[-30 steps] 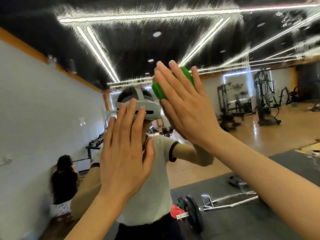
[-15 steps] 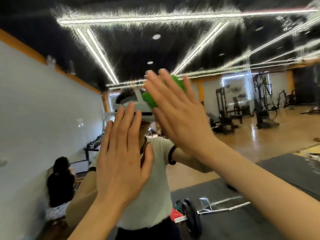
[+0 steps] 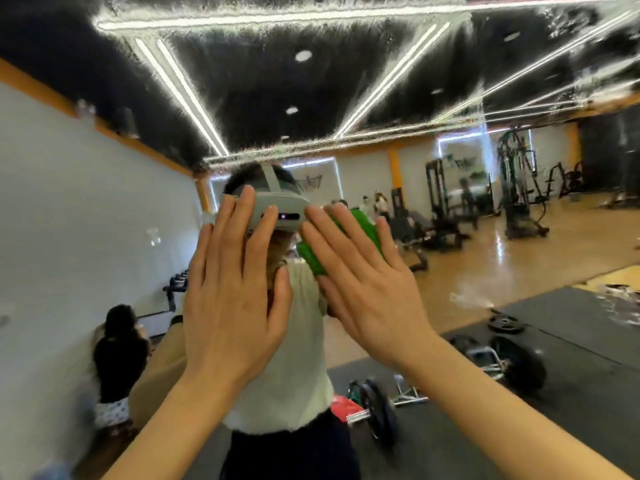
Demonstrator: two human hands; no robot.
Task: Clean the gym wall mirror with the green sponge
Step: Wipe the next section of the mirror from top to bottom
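Both hands are up flat in the middle of the frame. The right hand has straight fingers and presses the sponge on the mirror. The green sponge peeks out around the fingers. The left hand is spread flat just beside it.

Bright green sponge with a ribbed surface, centre of frame. Reflected in the mirror: white headset; pale cream shirt over dark trousers, lower centre; black ceiling crossed by white light strips, top; pale grey wall topped by an orange band, left; glossy tan floor, right; dark grey mats with black weight plates, lower right; red object, bottom centre
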